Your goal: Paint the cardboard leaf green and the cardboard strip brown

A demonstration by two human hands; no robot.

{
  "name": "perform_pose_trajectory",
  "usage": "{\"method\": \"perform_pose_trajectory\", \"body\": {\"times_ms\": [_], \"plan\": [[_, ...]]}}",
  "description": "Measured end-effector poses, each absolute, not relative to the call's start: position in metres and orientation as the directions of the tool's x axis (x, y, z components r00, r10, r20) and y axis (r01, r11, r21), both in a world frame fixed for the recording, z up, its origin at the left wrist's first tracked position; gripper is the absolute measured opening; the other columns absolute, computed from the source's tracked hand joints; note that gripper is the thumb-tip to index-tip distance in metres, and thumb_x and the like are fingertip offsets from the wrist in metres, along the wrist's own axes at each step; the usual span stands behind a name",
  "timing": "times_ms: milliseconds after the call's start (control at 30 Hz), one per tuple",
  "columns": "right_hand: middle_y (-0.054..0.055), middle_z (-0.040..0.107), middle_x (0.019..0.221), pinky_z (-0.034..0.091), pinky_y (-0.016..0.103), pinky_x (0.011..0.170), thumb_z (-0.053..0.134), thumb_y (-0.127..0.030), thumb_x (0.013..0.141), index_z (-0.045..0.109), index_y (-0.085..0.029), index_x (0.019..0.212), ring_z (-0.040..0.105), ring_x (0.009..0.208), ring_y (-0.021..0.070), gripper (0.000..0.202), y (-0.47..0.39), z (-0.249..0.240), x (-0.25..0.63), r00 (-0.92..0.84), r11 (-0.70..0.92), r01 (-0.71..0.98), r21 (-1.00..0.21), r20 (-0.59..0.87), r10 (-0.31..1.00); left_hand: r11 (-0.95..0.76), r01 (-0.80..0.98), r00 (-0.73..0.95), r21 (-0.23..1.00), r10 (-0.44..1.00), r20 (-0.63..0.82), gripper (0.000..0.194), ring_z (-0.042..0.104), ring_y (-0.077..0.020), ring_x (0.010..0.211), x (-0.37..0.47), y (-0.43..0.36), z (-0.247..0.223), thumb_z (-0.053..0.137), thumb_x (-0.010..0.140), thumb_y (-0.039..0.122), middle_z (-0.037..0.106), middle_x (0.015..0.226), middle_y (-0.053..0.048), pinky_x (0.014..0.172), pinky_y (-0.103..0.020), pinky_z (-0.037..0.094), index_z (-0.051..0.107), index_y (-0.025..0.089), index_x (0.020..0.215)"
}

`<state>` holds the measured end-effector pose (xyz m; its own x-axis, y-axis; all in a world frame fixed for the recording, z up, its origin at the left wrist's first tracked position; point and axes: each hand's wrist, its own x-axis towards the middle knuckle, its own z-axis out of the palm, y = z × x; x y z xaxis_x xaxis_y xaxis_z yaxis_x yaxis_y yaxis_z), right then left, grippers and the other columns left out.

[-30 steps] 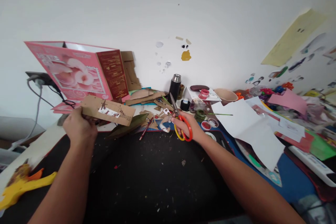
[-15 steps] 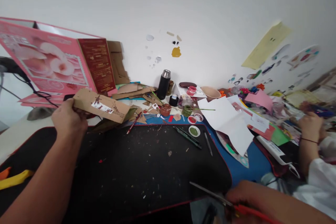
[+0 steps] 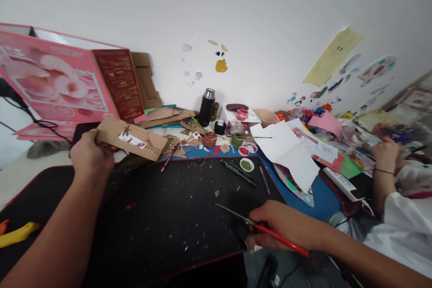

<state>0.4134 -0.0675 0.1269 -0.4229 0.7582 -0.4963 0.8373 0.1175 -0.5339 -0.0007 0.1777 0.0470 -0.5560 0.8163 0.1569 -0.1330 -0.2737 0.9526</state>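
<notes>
My left hand (image 3: 90, 155) grips the left end of a brown cardboard piece (image 3: 153, 144) with a white label and dark stains. The piece is raised over the back left of the black mat (image 3: 162, 216). Closed around red-handled scissors (image 3: 281, 237) is my right hand (image 3: 275, 222), low over the mat's right front part. The scissors' blades point left, well apart from the cardboard. Some of my right fingers are hidden under the handle.
Behind the mat stand a black flask (image 3: 206, 110), paint jars (image 3: 209, 139) and cardboard scraps. A pink box (image 3: 64, 81) is at the left. White paper (image 3: 286, 148) lies right, near another person's hand (image 3: 386, 155). A yellow-handled tool (image 3: 20, 235) lies far left.
My right hand has moved left and up over the mat, carrying the scissors. The cardboard in my left hand has hardly moved. The view has shifted slightly to the right.
</notes>
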Motion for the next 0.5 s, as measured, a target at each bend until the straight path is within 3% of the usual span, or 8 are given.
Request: {"method": "perform_pose_trajectory", "body": {"times_ms": [133, 233, 300, 400, 433, 500], "plan": [[-0.001, 0.064, 0.068, 0.039, 0.022, 0.057, 0.073, -0.041, 0.094, 0.075, -0.016, 0.083, 0.056, 0.06, 0.0128, 0.027, -0.053, 0.135, 0.403, -0.53, 0.112, 0.746, -0.656, -0.484, 0.697, -0.137, -0.145, -0.487, 0.98, 0.872, 0.049, 0.016, 0.044, -0.0102, 0.048, 0.017, 0.161, 0.052, 0.061, 0.082, 0.023, 0.044, 0.052, 0.009, 0.045, -0.021, 0.045, 0.047, 0.021, 0.074], [0.0, 0.068, 0.072, 0.044, 0.021, 0.055, 0.068, -0.046, 0.1, 0.077, -0.017, 0.103, 0.062, 0.059, 0.0127, 0.031, -0.04, 0.143, 0.399, -0.513, -0.016, 0.669, -0.743, -0.478, 0.712, 0.025, -0.094, -0.281, 0.995, 0.958, -0.051, 0.021, 0.052, -0.0143, 0.049, 0.03, 0.145, 0.056, 0.074, 0.079, 0.034, 0.055, 0.054, 0.006, 0.046, -0.027, 0.049, 0.062, 0.016, 0.078], [-0.001, 0.066, 0.065, 0.045, 0.021, 0.054, 0.065, -0.051, 0.101, 0.074, -0.016, 0.11, 0.061, 0.055, 0.0128, 0.037, -0.026, 0.144, 0.396, -0.461, -0.049, 0.609, -0.792, -0.404, 0.79, 0.075, -0.002, -0.13, 0.997, 0.989, -0.075, 0.027, 0.052, -0.014, 0.048, 0.04, 0.137, 0.058, 0.079, 0.077, 0.04, 0.058, 0.055, 0.004, 0.045, -0.025, 0.045, 0.068, 0.015, 0.077], [-0.002, 0.063, 0.055, 0.048, 0.024, 0.052, 0.065, -0.055, 0.099, 0.071, -0.017, 0.102, 0.06, 0.051, 0.0152, 0.039, 0.001, 0.138, 0.389, -0.379, -0.049, 0.429, -0.902, -0.229, 0.897, -0.074, 0.351, 0.226, 0.934, 0.974, -0.008, 0.038, 0.053, -0.0157, 0.048, 0.058, 0.128, 0.062, 0.071, 0.086, 0.053, 0.057, 0.052, 0.003, 0.047, -0.026, 0.043, 0.072, 0.017, 0.074], [-0.004, 0.06, 0.053, 0.047, 0.024, 0.05, 0.066, -0.057, 0.097, 0.069, -0.018, 0.101, 0.059, 0.048, 0.0152, 0.039, 0.009, 0.134, 0.385, -0.342, -0.059, 0.369, -0.928, -0.195, 0.919, -0.162, 0.423, 0.329, 0.892, 0.944, 0.015, 0.041, 0.061, -0.0199, 0.056, 0.064, 0.124, 0.064, 0.067, 0.089, 0.057, 0.066, 0.061, 0.0, 0.053, -0.031, 0.05, 0.076, 0.018, 0.081], [-0.005, 0.059, 0.052, 0.046, 0.025, 0.049, 0.068, -0.057, 0.094, 0.066, -0.019, 0.097, 0.058, 0.047, 0.0156, 0.038, 0.024, 0.127, 0.377, -0.293, -0.071, 0.279, -0.958, -0.155, 0.943, -0.385, 0.451, 0.405, 0.805, 0.892, 0.199, 0.041, 0.074, -0.0299, 0.098, 0.076, 0.116, 0.069, 0.065, 0.092, 0.056, 0.081, 0.104, -0.008, 0.088, -0.044, 0.059, 0.08, 0.02, 0.107]]}}
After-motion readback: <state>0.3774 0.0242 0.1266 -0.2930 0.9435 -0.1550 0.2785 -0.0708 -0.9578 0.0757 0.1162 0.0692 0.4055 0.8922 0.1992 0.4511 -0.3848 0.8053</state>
